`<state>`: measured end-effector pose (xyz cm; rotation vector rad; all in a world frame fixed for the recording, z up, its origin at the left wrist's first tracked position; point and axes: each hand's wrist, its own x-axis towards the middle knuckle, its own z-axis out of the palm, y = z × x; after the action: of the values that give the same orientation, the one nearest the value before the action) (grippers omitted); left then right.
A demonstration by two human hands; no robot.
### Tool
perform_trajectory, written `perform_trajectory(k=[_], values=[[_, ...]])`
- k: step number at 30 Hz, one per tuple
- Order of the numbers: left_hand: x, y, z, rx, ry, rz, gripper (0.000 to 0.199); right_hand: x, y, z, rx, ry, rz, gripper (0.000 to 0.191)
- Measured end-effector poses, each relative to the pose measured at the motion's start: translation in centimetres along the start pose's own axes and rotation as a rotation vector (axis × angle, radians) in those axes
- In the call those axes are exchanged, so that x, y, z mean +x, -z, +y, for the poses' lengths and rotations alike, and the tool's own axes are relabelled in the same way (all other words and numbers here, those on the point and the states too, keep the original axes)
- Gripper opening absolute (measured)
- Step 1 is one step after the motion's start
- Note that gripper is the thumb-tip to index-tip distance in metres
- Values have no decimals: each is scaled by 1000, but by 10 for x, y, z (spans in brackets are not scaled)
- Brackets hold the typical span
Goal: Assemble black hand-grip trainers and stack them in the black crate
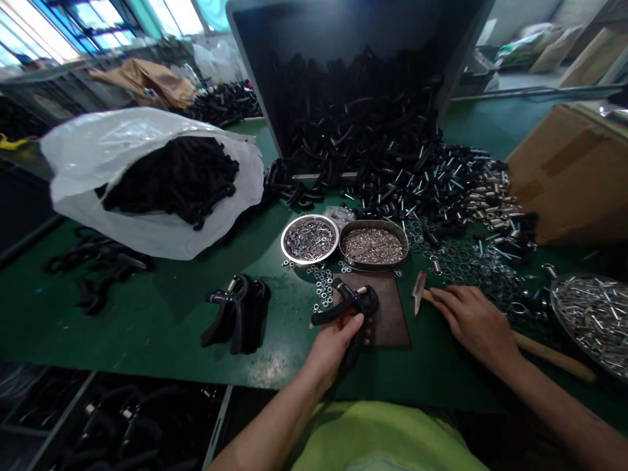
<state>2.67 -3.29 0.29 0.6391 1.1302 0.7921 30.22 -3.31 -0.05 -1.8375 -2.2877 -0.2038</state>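
In my left hand (338,343) is a black hand grip strengthener (350,304) with a metal spring near its top, held over a brown metal plate (392,314). My right hand (478,324) is closed over the wooden handle of a hammer (554,356), close to its head. The hammer lies low over the green table, its handle pointing to the lower right. Several finished-looking black hand grips (240,314) stand on the table to the left. Small nuts (324,288) lie scattered just beyond my left hand.
Behind the plate sit a round dish of metal pins (310,241) and an oval tin of small parts (373,245). A tilted grey bin (260,78) spills black handles. A white sack (147,242) stands left, a cardboard box (574,176) and a bowl of pins (596,320) right.
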Motion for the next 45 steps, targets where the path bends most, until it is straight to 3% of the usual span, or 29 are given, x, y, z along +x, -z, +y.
perform_trajectory(k=[4, 9, 12, 16, 21, 26, 29, 34, 40, 45], values=[[-21, -11, -2, -191, 101, -3, 47, 81, 5, -21, 264, 82, 71, 28], [-44, -5, 18, 2, 99, -54, 57, 208, -12, -61, 326, 101, -121, 25], [-44, 4, 40, 146, 8, -67, 50, 266, -33, -83, 317, 84, -182, 24], [-23, 22, 73, 421, -258, 39, 33, 305, -56, -106, 299, 34, -273, 23], [32, 38, 116, 738, -562, 197, 24, 312, -70, -114, 320, -16, -334, 27], [118, 28, 158, 1197, -771, 308, 22, 311, -71, -107, 421, -65, -279, 22], [169, 13, 176, 1553, -649, 323, 26, 307, -63, -96, 520, -93, -200, 20], [222, -1, 188, 1691, -427, 324, 25, 272, -43, -66, 707, -135, -122, 17], [244, 5, 190, 1755, -272, 351, 38, 222, -28, -38, 854, -199, -78, 13], [246, 4, 190, 1764, -251, 324, 39, 226, -23, -41, 829, -141, -39, 12]])
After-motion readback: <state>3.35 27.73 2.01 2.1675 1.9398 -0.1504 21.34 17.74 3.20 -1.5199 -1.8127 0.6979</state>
